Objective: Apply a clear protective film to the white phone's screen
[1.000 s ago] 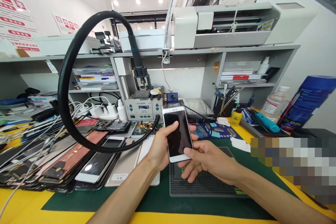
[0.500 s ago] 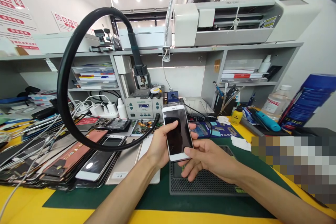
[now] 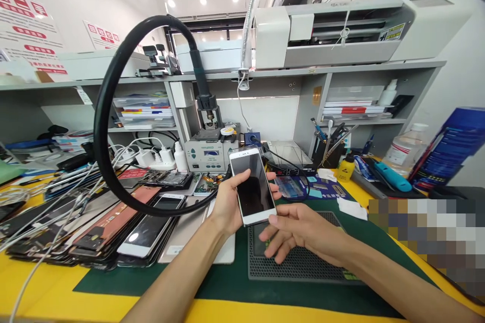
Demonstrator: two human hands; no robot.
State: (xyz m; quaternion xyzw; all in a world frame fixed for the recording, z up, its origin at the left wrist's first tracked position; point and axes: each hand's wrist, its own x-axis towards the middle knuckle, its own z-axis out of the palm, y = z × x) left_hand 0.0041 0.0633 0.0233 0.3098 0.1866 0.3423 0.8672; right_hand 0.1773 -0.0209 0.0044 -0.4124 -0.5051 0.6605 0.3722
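A white-framed smartphone (image 3: 254, 189) with a dark screen is tilted in my left hand (image 3: 230, 202). My left thumb lies over the front of the screen, and the fingertips wrap round behind to the far edge. My right hand (image 3: 299, 234) is just by the phone's lower right corner, its fingers apart and curled loosely. Its thumb tip is beside the corner; whether it touches the phone I cannot tell. Below both hands is a dark ribbed work pad (image 3: 299, 265) on a green mat (image 3: 223, 287).
Stacks of phones and screens (image 3: 149, 232) with tangled white cables fill the left side. A thick black hose (image 3: 100, 126) arches up from a grey repair station (image 3: 210, 154). To the right are a yellow bottle (image 3: 345, 167), a blue tool (image 3: 394, 176) and a clear bottle (image 3: 405, 149).
My right thumb has come off the phone's front to just beside its lower corner. The phone has tilted slightly in my left hand. The whole view has shifted a little.
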